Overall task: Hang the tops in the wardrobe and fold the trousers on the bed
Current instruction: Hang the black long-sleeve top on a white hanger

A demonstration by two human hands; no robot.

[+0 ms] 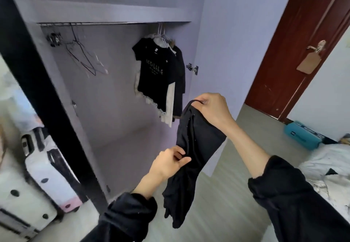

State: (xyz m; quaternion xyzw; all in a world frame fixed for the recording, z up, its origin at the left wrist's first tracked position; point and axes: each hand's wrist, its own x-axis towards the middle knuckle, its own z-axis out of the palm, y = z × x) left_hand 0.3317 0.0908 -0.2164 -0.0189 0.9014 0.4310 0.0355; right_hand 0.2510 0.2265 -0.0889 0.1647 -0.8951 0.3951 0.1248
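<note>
A black garment (191, 156) hangs in the air in front of the open wardrobe (117, 97). My right hand (212, 109) grips its top edge, held high. My left hand (170, 161) pinches the fabric lower down on its left side. The rest of the cloth droops toward the floor. Inside the wardrobe, a black printed T-shirt (154, 73) and other tops hang on the rail (113, 23) at the right. Empty wire hangers (83, 56) hang at the left of the rail. The bed (329, 166) with light crumpled bedding shows at the right edge.
A white suitcase (49, 168) stands left of the wardrobe's dark door edge (37, 82). A dark red room door (295, 43) is at the right, with a blue box (303, 134) on the floor below it. Pale floor lies underfoot.
</note>
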